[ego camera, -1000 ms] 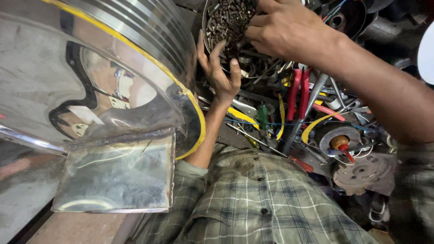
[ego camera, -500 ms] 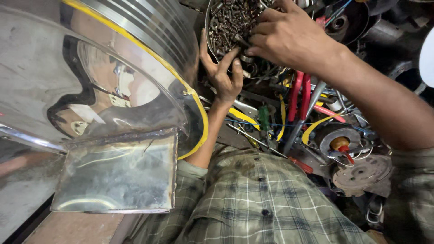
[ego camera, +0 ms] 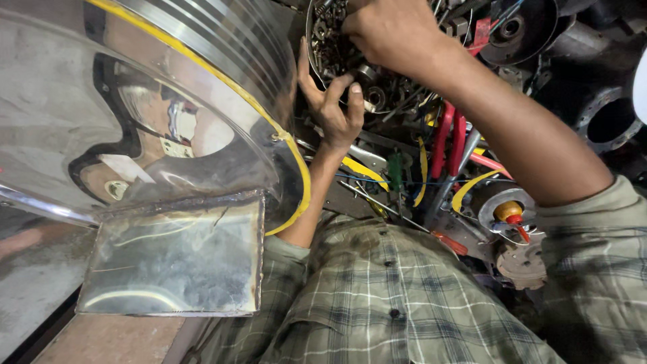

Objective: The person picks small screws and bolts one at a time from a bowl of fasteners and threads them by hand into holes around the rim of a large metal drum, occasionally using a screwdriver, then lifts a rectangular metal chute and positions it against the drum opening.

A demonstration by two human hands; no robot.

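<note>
From the head view I see my left hand [ego camera: 333, 111] raised with its palm toward me, fingers curled around the near rim of a round metal bowl [ego camera: 311, 47] and gripping it, thumb bent over the edge. The bowl sits at the top of the view, just beside the big polished metal drum [ego camera: 135, 114] that fills the left side, and it is heaped with small nuts and washers [ego camera: 330, 30]. My right hand [ego camera: 391, 30] reaches in from the right, fingers bunched down into that heap; the fingertips are buried among the pieces, so I cannot tell whether they pinch anything. The 2 hands are close together, the right just above the left, not clearly touching. The drum has a yellow strip [ego camera: 296, 168] along its curved edge, and a flat rectangular steel plate [ego camera: 175, 259] is welded on below it. Under my right forearm lies a tangle of tools: pliers with red handles [ego camera: 450, 138], a green-handled screwdriver [ego camera: 395, 172], yellow-handled pieces, and an orange knob [ego camera: 507, 210] on a round metal part. My plaid shirt sleeves [ego camera: 377, 296] cover the bottom of the view.
</note>
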